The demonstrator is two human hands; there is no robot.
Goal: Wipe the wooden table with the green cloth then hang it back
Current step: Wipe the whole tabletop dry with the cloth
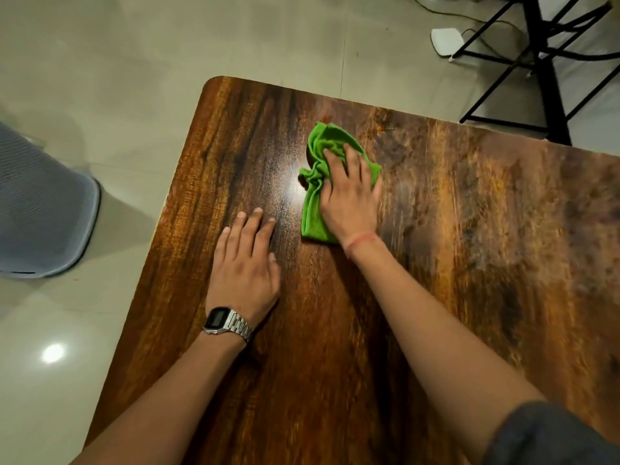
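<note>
Head view, looking down: crumpled bright green microfibre cloth [317,182] sits on the dark-grained brown wooden tabletop [436,263], upper centre of frame, close to the far edge. Right hand [349,193] lies flat on top of cloth, fingers spread and pressing down, not curled round it; green fabric shows past the fingertips and out to the left of the palm. Thin red thread band [360,239] on that wrist. Left hand [246,263] is empty, palm down and fingers straight on bare wood, just beside the cloth toward frame left, apart from it. Silver metal digital wristwatch [228,325] on left wrist.

Key relation: cloth is directly under the right hand, bunched with its long axis running roughly near-to-far along the forearm line. Left hand only braces, so right does the wiping. Unwiped-looking wood stretches widest toward frame right; judged next stroke goes sideways that way, across the cloth's long axis. Wiping looks mid-way; hanging not yet started, no hook or rail visible.

Off the tabletop: grey mesh chair seat [43,209] at left edge, black metal frame [543,62] upper right, pale tiled floor [134,62].
</note>
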